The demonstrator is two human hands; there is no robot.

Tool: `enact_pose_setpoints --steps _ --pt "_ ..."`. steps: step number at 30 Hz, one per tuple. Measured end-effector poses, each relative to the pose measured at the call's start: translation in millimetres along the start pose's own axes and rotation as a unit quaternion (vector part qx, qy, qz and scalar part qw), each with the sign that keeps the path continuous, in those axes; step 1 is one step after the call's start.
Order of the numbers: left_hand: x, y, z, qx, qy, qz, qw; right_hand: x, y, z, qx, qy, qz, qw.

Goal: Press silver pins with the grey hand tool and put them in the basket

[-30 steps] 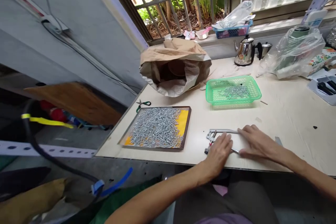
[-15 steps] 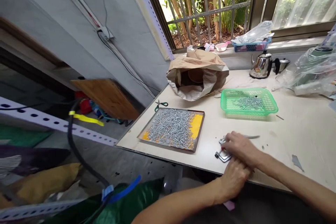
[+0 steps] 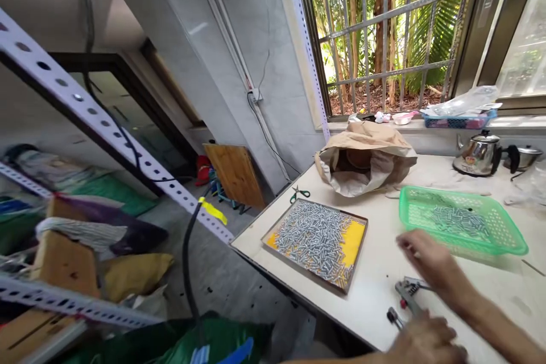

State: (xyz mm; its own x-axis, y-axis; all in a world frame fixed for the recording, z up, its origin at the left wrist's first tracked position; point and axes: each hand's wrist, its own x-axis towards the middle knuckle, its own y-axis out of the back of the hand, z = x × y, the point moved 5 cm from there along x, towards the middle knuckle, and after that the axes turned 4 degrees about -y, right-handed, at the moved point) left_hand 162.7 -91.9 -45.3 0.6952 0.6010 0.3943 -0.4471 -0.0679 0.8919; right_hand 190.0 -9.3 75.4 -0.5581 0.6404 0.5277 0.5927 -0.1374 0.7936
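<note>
My right hand (image 3: 430, 261) hovers over the table between the tray and the green basket. Its fingers are curled together, and whatever they may hold is too small to see. Low in the view, my left hand (image 3: 426, 342) is blurred, its fingers wrapped round the lever of a metal clamp (image 3: 408, 291) with a small red part. Part of the clamp is hidden by that hand. Left of the hands, a shallow tray (image 3: 357, 276) with a yellow base carries many small silver screws (image 3: 315, 239). More screws (image 3: 460, 222) lie in the green plastic basket (image 3: 507, 244).
Green-handled scissors (image 3: 300, 193) lie behind the tray. An open brown paper bag (image 3: 367, 159) stands at the back, with a steel kettle (image 3: 478, 154) to its right. Perforated metal rails (image 3: 128, 142) and a dark cable (image 3: 187, 261) are left of the table (image 3: 281, 284).
The camera view has turned left and up. My right hand has lifted off the clamp and moved toward the tray and basket, while my left hand stays at the clamp.
</note>
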Motion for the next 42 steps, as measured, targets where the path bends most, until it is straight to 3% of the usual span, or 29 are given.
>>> enact_pose_setpoints --steps 1,3,6,9,14,18,22,25,27,29,33,38,42 --pt "-3 20.7 -15 0.012 0.012 0.017 1.0 6 20 17 -0.021 -0.031 0.035 0.999" --pt "-10 65.7 -60 0.058 0.128 0.059 0.988 11 54 48 -0.106 -0.084 0.084 0.987" --pt "-22 116.4 -135 0.146 0.339 0.037 0.929 -3 73 72 -0.19 -0.139 0.085 0.968" --pt "-28 132.7 -183 0.18 0.424 -0.038 0.887 -41 51 62 -0.099 -0.124 0.013 0.987" --pt "-30 125.4 -204 0.176 0.435 -0.09 0.879 -113 2 26 0.004 -0.102 -0.12 0.988" --pt "-28 126.2 -207 0.176 0.433 -0.11 0.877 -138 -13 13 0.05 -0.123 -0.188 0.973" --pt "-21 134.2 -199 0.161 0.421 -0.106 0.886 -140 -17 11 0.016 -0.145 -0.173 0.974" --pt "-18 135.9 -173 0.117 0.405 -0.09 0.902 -139 -15 10 -0.039 -0.127 -0.145 0.981" --pt "-19 131.0 -147 0.008 0.404 -0.054 0.913 -139 -12 8 -0.071 -0.108 -0.129 0.983" --pt "-23 119.8 -119 -0.14 0.417 -0.016 0.898 -140 -5 4 -0.1 -0.085 -0.11 0.985" --pt "-37 83.7 -73 -0.327 0.463 -0.011 0.824 -140 6 -9 -0.135 -0.046 -0.087 0.986" --pt "-51 53.1 -54 -0.358 0.511 0.027 0.781 -140 8 -14 -0.15 -0.051 -0.09 0.983" --pt "-52 47.1 -53 -0.335 0.509 0.032 0.792 -142 6 -13 -0.152 -0.056 -0.101 0.982"
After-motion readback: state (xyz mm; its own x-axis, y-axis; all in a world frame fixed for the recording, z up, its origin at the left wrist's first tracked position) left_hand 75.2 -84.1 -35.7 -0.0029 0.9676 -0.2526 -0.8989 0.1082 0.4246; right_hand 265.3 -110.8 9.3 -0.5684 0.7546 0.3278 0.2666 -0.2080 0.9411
